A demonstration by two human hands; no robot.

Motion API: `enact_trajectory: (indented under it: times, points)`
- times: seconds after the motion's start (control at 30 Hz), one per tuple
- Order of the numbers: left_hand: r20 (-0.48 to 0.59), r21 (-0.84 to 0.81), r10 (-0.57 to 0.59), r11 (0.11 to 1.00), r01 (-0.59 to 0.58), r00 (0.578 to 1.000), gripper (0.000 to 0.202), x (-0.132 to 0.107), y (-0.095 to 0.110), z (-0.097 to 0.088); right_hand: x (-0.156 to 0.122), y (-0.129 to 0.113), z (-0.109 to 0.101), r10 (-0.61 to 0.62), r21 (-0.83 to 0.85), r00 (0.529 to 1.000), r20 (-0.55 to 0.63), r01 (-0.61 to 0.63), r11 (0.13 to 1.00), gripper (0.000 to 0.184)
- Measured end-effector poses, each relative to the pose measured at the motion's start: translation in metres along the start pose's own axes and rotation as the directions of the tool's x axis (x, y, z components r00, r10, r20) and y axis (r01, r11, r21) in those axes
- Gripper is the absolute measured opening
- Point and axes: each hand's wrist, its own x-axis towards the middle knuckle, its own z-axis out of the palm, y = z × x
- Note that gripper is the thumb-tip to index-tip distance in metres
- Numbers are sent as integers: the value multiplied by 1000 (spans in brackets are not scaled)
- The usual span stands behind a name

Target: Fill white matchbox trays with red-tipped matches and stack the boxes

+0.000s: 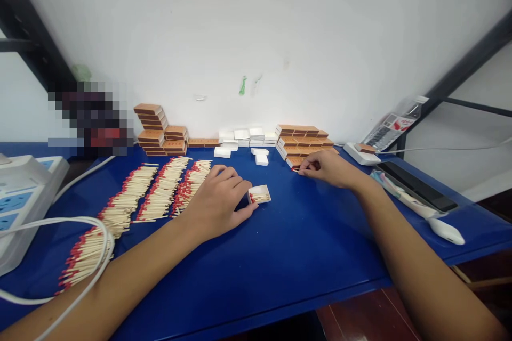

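My left hand (220, 200) rests on the blue table (304, 245) with its fingers curled, touching a small white matchbox tray (260, 194) that holds matches. My right hand (328, 168) reaches to the stack of brown matchbox sleeves (304, 141) by the wall, its fingers pinched on the lowest sleeve (295, 162). Rows of red-tipped matches (160, 192) lie to the left of my left hand.
More brown sleeves (158, 130) are stacked at the back left, white inner trays (244, 138) in the middle. A power strip (20, 197) and white cable (60, 224) lie left. A phone (416, 184), a white device (420, 213) and a plastic bottle (394, 125) lie right.
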Motion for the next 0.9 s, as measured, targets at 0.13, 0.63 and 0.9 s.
enact_trajectory:
  times: [0.13,0.63,0.9]
  points:
    - [4,-1,-2,1000,2,1000,19,-1,0,0,-1,-2,-1,18,21,999,27,-18,1000,43]
    - [33,0,-16,1000,16,999,17,-1,-1,0,-7,-8,0,-95,112,987,129,80,990,40]
    - [33,3,-13,1000,13,999,17,-1,-1,-1,-7,-5,-1,-99,116,970,222,74,990,34]
